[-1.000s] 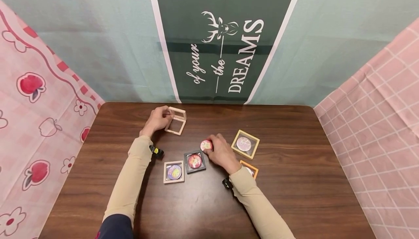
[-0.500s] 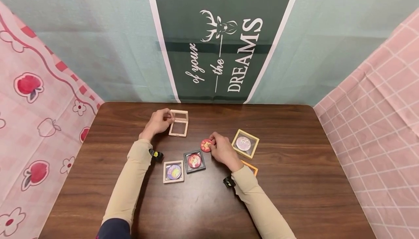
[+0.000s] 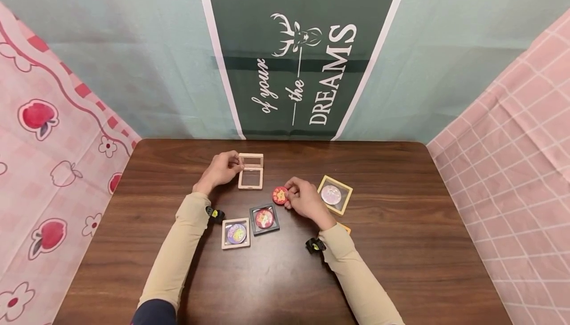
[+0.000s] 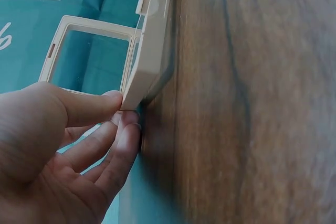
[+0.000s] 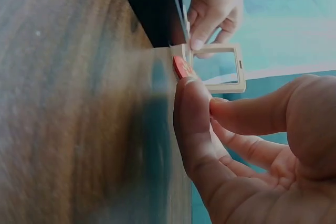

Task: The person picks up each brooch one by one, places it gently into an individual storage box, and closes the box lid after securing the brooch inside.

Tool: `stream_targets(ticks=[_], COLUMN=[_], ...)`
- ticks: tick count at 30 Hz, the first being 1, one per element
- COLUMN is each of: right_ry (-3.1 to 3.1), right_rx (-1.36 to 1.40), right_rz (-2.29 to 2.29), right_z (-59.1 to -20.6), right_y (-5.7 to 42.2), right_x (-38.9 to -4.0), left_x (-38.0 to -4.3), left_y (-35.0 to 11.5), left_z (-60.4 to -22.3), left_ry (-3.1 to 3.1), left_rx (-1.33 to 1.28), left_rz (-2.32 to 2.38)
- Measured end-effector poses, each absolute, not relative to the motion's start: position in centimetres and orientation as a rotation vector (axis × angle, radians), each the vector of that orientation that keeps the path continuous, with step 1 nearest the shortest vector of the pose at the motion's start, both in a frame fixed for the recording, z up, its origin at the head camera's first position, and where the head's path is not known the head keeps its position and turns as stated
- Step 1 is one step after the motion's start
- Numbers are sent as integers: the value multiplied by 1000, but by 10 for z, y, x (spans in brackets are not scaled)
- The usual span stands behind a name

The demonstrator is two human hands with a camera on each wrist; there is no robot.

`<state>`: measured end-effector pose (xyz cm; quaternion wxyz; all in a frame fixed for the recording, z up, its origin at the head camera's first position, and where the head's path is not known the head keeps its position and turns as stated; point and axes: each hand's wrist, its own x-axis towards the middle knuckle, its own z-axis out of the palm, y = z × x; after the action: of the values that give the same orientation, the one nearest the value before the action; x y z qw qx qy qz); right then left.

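My left hand (image 3: 224,167) pinches the left side of a beige display frame (image 3: 251,187) that stands unfolded on its hinge, with two windows. In the left wrist view, the thumb and fingertips grip the corner of this frame (image 4: 148,59) near the hinge. My right hand (image 3: 307,200) holds a round red badge (image 3: 278,195) with a yellow design by its right edge, just right of the unfolded frame. Seen from the right wrist, the badge (image 5: 182,67) is edge-on beyond the fingertips. Close in front lies a black frame (image 3: 254,229) holding a red round badge (image 3: 264,218).
A pale pink frame (image 3: 224,246) with a purple badge sits left of the black one. To the right lies a yellow frame (image 3: 343,209) with a pale badge. An orange frame (image 3: 346,227) is mostly hidden by the right sleeve. Fabric (image 3: 178,68) hangs behind the wooden table (image 3: 392,191).
My left hand has moved right with the unfolded frame, which has turned squarer to the head view. The badge in my right hand now shows a red and yellow face instead of a paler one.
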<state>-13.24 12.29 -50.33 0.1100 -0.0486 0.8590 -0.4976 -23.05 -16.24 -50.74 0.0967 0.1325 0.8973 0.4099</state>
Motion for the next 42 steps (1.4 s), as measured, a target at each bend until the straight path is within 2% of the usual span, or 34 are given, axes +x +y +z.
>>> stream_targets(ticks=[20,42], right_ry=[2462,2454], right_rx=[1,41], right_rz=[-1543,-1545], right_z=[-494,-491], right_y=[153,168], right_x=[-143,-145], left_x=[-223,-213], left_y=[-130,-97], left_z=[-501,-499], left_ry=[2612,2527], left_rx=[539,642], left_rz=[1131,1047])
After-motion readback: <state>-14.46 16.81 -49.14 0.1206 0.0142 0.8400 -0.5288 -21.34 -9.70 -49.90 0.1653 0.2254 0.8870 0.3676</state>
